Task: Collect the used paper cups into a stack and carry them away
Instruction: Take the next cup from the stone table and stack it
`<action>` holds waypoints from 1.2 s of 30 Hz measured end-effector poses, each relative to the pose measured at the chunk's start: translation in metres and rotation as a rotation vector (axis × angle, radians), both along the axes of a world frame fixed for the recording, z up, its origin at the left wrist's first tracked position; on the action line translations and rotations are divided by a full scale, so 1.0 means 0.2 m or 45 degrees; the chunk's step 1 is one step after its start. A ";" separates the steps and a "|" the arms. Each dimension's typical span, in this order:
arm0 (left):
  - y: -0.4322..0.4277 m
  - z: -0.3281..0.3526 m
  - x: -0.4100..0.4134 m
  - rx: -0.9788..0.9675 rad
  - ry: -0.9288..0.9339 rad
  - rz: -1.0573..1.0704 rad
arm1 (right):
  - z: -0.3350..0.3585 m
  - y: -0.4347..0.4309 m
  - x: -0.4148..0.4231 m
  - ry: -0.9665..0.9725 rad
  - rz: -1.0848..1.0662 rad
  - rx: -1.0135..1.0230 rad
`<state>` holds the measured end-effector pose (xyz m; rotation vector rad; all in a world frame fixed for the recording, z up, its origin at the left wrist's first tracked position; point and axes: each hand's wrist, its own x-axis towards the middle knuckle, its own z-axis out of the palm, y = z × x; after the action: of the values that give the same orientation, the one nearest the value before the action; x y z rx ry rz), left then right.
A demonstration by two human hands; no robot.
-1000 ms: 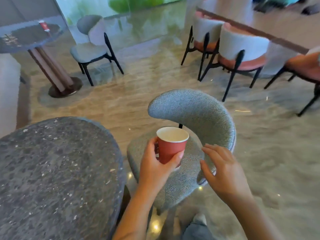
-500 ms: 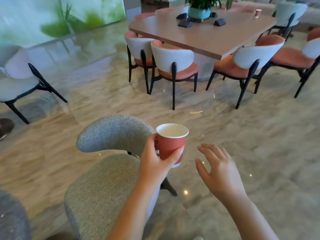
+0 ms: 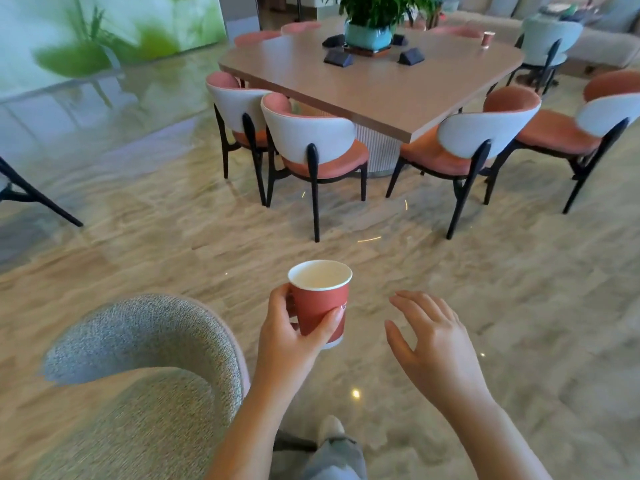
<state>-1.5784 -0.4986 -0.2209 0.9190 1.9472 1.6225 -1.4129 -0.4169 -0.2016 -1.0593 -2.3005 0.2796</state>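
Note:
My left hand [image 3: 294, 337] grips a red paper cup [image 3: 320, 299] with a white inside, upright at chest height above the floor. My right hand [image 3: 429, 344] hovers to the cup's right with its fingers spread and relaxed, holding nothing. A second red paper cup [image 3: 488, 39] stands far off on the right end of the wooden table [image 3: 381, 84].
A grey fabric chair [image 3: 145, 368] is close at my lower left. Pink-and-white chairs [image 3: 311, 140] with black legs ring the table, which carries a potted plant [image 3: 369, 29] and small dark objects. Bare marble floor [image 3: 450, 271] lies between me and the table.
The view has swung right, away from the dark speckled table toward the wooden table. The grey chair has slid to the lower left. Both hands keep their pose, the cup still held.

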 end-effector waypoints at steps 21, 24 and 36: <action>1.17 -0.04 -1.25 -0.001 -0.124 0.431 | 0.00 1.43 -1.48 -0.093 0.494 -0.028; 1.33 -0.05 -1.43 -0.006 -0.120 0.515 | -0.01 1.64 -1.70 -0.098 0.580 -0.037; 1.69 0.08 -2.20 0.070 -0.062 0.974 | 0.11 2.16 -2.76 -0.137 1.029 -0.083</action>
<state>-2.0190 -0.1608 -0.2045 0.1177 2.3852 2.0606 -1.9641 0.0158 -0.1800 -0.1142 -2.7295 0.6186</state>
